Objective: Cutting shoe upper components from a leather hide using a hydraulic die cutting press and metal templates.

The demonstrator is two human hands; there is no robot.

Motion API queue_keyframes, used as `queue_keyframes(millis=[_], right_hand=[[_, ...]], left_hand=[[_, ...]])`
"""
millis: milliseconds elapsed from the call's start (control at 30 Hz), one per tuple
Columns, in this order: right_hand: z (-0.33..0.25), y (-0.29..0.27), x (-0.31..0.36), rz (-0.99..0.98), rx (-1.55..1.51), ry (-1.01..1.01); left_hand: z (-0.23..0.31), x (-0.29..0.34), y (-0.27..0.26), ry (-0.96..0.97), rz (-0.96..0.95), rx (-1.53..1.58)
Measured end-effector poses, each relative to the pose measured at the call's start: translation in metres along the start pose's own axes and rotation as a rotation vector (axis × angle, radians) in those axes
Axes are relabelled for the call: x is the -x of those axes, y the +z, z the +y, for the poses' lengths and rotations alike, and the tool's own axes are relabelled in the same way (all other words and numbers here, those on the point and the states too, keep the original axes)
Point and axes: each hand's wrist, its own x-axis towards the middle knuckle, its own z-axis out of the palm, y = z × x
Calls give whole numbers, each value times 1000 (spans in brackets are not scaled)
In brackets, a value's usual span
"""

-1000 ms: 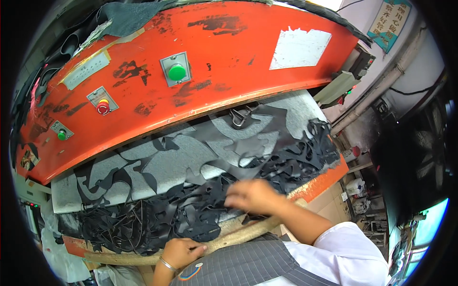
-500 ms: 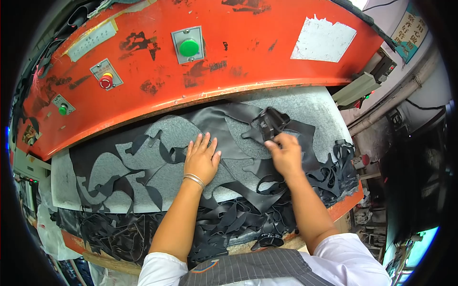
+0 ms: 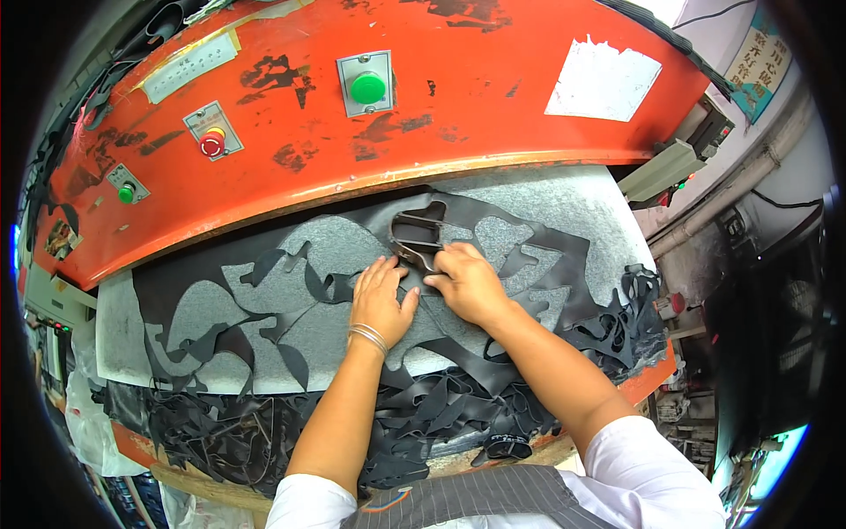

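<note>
A black sheet of leather-like material, with several large shapes cut out of it, lies on the pale cutting board. My left hand rests palm down on the sheet near its middle, fingers stretched out. Just to its right, my right hand grips the near end of a dark metal cutting die. The die is an open frame with crossbars, and it stands on an uncut part of the sheet. The fingertips of my left hand are close to the die's near end; whether they touch it I cannot tell.
Above the board's far side hangs the orange press beam, with a large green button and a red stop button. Black offcuts pile up along the near edge. A pale metal arm juts out at the right.
My right hand has brought the die left and set it down on the sheet beside my left hand. My left hand has shifted slightly right and down.
</note>
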Motion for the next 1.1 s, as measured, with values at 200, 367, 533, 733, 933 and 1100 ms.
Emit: queue_keyframes(millis=[200, 367, 533, 733, 933, 1100], right_hand=[[12, 36, -33, 39, 118, -10], [22, 50, -26, 77, 62, 49], [20, 50, -29, 106, 106, -2], [22, 42, -33, 98, 128, -23], [16, 48, -33, 76, 131, -7], [-6, 16, -8, 164, 182, 57]], left_hand=[[-4, -2, 3, -7, 99, -26], [-16, -24, 9, -93, 125, 7], [-23, -38, 13, -128, 91, -78], [-15, -42, 13, -163, 86, -69], [-18, -39, 4, -176, 70, -61], [-52, -9, -65, -168, 294, 386]])
